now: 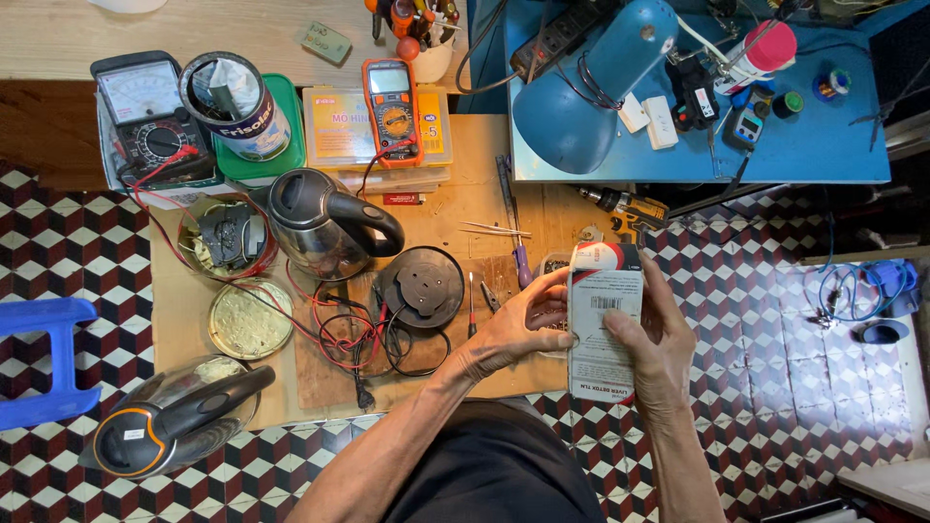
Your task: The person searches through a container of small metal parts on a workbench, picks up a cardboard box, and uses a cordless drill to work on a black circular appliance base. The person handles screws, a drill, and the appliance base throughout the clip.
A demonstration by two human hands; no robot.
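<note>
Repair workshop: multimeters point(392, 102), dismantled kettles point(325, 225).

At my twelve o'clock stands a steel kettle point(325, 225), its round black base point(422, 286) just right of it. An orange multimeter point(391, 107) lies beyond. A blue lamp point(596, 82) sits at one o'clock, another kettle point(179, 418) at nine.

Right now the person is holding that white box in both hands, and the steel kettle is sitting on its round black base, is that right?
Not quite. Both hands, left hand and right hand, do hold the white box, but the steel kettle stands off its round black base, which lies bare beside it on the board. The head view shows this.
</note>
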